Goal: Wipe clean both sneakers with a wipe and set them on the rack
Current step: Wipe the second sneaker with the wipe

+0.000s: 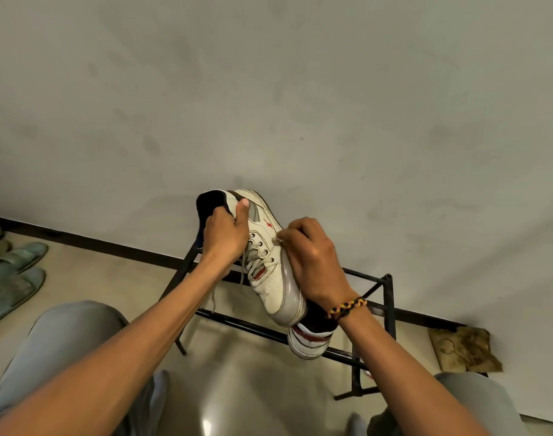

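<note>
A white sneaker point(270, 278) with a red logo and grey laces is held up in the air above a black metal rack point(390, 297). My left hand point(226, 234) grips its black collar at the heel end, thumb on the side. My right hand point(312, 259) presses a small whitish wipe point(276, 242) against the sneaker's side near the eyelets, fingers curled round it. The second sneaker point(309, 341), white with red stripes, sits on the rack just below, mostly hidden behind the held one and my right wrist.
Green slippers point(14, 278) lie on the floor at the left by the wall. A crumpled brown cloth point(463, 349) lies at the right by the dark skirting. My knees in grey trousers fill the bottom corners.
</note>
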